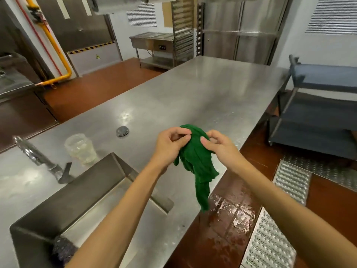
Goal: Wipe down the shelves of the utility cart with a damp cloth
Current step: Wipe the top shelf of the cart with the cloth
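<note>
A green cloth (197, 161) hangs bunched between both hands above the front edge of the steel table (193, 93). My left hand (170, 144) pinches its upper left part with curled fingers. My right hand (218, 145) pinches the upper right part, thumb on top. The cloth's tail dangles down past the table edge over the wet floor. The grey utility cart (316, 113) with three shelves stands at the far right, beyond the table, well away from both hands.
A sink basin (92, 192) with a faucet (36, 157) lies left of my arms; a dark scrubber (63, 250) sits in its corner. A clear plastic container (81, 148) and a round drain plug (122, 131) sit on the table. Metal floor grates (274, 238) run at right.
</note>
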A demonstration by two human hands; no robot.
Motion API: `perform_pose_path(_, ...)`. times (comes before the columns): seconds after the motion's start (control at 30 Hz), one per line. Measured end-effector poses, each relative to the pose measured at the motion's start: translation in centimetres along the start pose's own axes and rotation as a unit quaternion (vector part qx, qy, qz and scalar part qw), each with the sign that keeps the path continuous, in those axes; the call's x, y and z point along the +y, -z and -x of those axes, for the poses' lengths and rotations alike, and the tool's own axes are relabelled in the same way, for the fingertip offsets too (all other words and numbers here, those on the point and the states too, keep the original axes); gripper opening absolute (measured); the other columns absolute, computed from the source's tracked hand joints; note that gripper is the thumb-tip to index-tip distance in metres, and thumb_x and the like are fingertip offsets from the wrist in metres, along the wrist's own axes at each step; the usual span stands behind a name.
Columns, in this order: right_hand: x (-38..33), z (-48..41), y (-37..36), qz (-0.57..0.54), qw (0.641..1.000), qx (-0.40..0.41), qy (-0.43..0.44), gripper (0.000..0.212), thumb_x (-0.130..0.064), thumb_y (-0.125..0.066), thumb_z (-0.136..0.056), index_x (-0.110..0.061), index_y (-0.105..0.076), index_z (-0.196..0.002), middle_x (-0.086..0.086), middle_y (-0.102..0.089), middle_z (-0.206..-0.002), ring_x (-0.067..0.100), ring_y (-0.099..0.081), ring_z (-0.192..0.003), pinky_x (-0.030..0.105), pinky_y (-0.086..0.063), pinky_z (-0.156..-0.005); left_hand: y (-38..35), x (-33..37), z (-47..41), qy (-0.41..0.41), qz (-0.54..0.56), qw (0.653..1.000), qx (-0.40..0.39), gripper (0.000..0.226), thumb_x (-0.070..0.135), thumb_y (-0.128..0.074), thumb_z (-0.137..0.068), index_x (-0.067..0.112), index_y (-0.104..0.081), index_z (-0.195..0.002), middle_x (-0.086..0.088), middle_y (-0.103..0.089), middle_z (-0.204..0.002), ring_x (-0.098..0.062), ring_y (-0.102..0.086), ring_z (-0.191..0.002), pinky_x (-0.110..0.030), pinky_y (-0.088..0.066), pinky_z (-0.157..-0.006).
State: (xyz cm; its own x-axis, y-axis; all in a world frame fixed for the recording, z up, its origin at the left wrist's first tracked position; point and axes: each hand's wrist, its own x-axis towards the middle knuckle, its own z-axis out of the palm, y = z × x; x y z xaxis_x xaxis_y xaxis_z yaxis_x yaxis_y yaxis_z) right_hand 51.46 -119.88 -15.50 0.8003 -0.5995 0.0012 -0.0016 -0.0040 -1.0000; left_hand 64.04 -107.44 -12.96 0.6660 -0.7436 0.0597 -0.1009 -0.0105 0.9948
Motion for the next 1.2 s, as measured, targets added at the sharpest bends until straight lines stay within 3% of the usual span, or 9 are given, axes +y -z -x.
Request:
perform_pose_path(0.1,-0.6,0.9,5.1,-0.041,0.998,0.047,-0.001,0.007,-0.010,-0.067,-0.090,-0.005,-0.064,-0.094,0.003,-0.074,-0.081,0.020,-0.071,-0.084,0.031,-0.055,-0.078,-4.9,0.4,-1.0,-0.002,0.005,1.000,-0.026,0.017,-0.007,-0.070,-0.086,0.007,-0.068,-0.096,-0.008,-0.073,-0.090,-0.004,-0.070,-0.072,-0.016,-0.054,-0.066)
perform_pose_path(0.23,-1.2,2.1,11.7,-0.091,0.990,0.110,-0.006,0.033,-0.001,-0.073,-0.082,0.012,-0.058,-0.109,0.025,-0.070,-0.106,0.035,-0.069,-0.099,0.042,-0.055,-0.090,-11.2,1.2,-2.3,-0.009,-0.003,0.997,-0.071,0.022,-0.008,-0.069,-0.086,0.013,-0.067,-0.094,0.001,-0.068,-0.080,-0.004,-0.066,-0.068,-0.014,-0.050,-0.059)
perform_pose_path(0.33,-1.7,3.3,15.9,-0.076,0.984,0.163,0.004,0.023,0.000,-0.072,-0.083,0.007,-0.061,-0.103,0.019,-0.072,-0.096,0.025,-0.072,-0.087,0.031,-0.057,-0.073,-15.9,1.8,-3.4,0.004,-0.008,0.993,-0.120,0.022,-0.010,-0.062,-0.090,0.010,-0.063,-0.099,0.018,-0.060,-0.057,0.003,-0.058,-0.054,-0.011,-0.043,-0.049)
perform_pose_path(0.53,-1.9,5.6,23.0,0.059,0.963,0.260,0.041,0.021,-0.014,-0.067,-0.092,-0.012,-0.058,-0.111,0.001,-0.069,-0.092,0.013,-0.071,-0.082,0.033,-0.058,-0.075,-24.0,2.1,-5.0,0.015,0.015,0.985,-0.172,0.022,-0.003,-0.067,-0.089,0.018,-0.068,-0.097,-0.006,-0.055,-0.073,-0.022,-0.059,-0.075,-0.032,-0.050,-0.065)
perform_pose_path(0.63,-2.7,6.2,25.8,0.157,0.931,0.316,0.090,0.032,-0.015,-0.066,-0.092,-0.023,-0.056,-0.122,-0.002,-0.063,-0.115,0.008,-0.066,-0.097,0.028,-0.055,-0.085,-28.0,2.2,-6.0,0.017,0.036,0.983,-0.181,0.025,-0.006,-0.069,-0.086,0.017,-0.070,-0.094,0.003,-0.062,-0.064,-0.015,-0.063,-0.067,-0.029,-0.052,-0.064)
perform_pose_path(0.73,-3.6,6.3,28.2,0.326,0.877,0.330,0.121,0.028,-0.031,-0.073,-0.086,-0.021,-0.067,-0.111,-0.002,-0.058,-0.113,0.007,-0.055,-0.107,0.019,-0.044,-0.091,-32.0,2.5,-6.9,0.029,0.080,0.974,-0.209,0.024,-0.007,-0.069,-0.085,0.013,-0.069,-0.099,0.001,-0.072,-0.070,-0.014,-0.070,-0.068,-0.027,-0.056,-0.063)
perform_pose_path(0.83,-3.1,5.7,30.5,0.410,0.839,0.347,0.084,0.038,-0.043,-0.073,-0.084,-0.020,-0.067,-0.115,-0.002,-0.051,-0.109,0.009,-0.052,-0.100,0.024,-0.044,-0.091,-35.4,2.9,-8.5,0.051,0.130,0.965,-0.220,0.025,-0.006,-0.068,-0.086,0.014,-0.070,-0.100,-0.006,-0.074,-0.082,-0.016,-0.072,-0.073,-0.025,-0.056,-0.062)
perform_pose_path(1.0,-2.1,3.5,35.0,0.411,0.850,0.330,0.007,0.052,-0.039,-0.069,-0.088,-0.018,-0.056,-0.134,0.000,-0.052,-0.110,0.008,-0.057,-0.087,0.022,-0.043,-0.082,-40.1,4.2,-13.0,0.079,0.193,0.941,-0.268,0.035,-0.011,-0.047,-0.093,0.012,-0.073,-0.102,-0.014,-0.072,-0.093,-0.017,-0.073,-0.078,-0.024,-0.057,-0.064)
perform_pose_path(1.2,-3.6,-1.2,41.4,0.353,0.839,0.413,-0.027,0.027,-0.031,-0.079,-0.081,-0.014,-0.067,-0.099,-0.002,-0.065,-0.092,0.009,-0.064,-0.080,0.032,-0.054,-0.079,-45.2,5.1,-19.6,0.052,0.176,0.925,-0.333,0.037,-0.010,-0.048,-0.092,0.011,-0.072,-0.110,-0.020,-0.071,-0.104,-0.023,-0.072,-0.092,-0.030,-0.058,-0.071)
